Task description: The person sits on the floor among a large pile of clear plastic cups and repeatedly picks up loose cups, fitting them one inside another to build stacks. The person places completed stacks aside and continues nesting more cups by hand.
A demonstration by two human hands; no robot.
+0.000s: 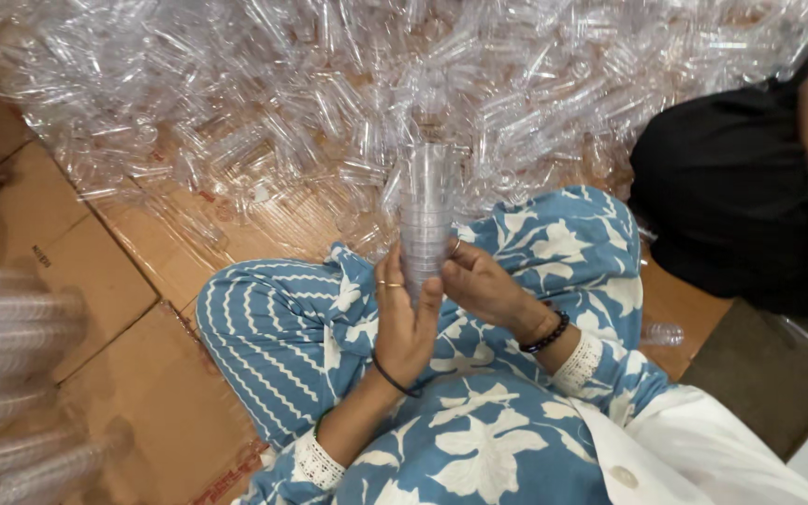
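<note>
Your left hand and right hand closed their fingers around the upright stack of clear cups, long axis vertical.

Glossy clear plastic cups and heap, matt brown cardboard floor, soft printed cotton cloth.

Heap of clear plastic cups blocks the whole far side of the cardboard floor. Bare cardboard open toward its left edge, between heap and knee. Blurred cup stacks crowd the near-left corner. Another person's dark clothing closes the right side.
</note>
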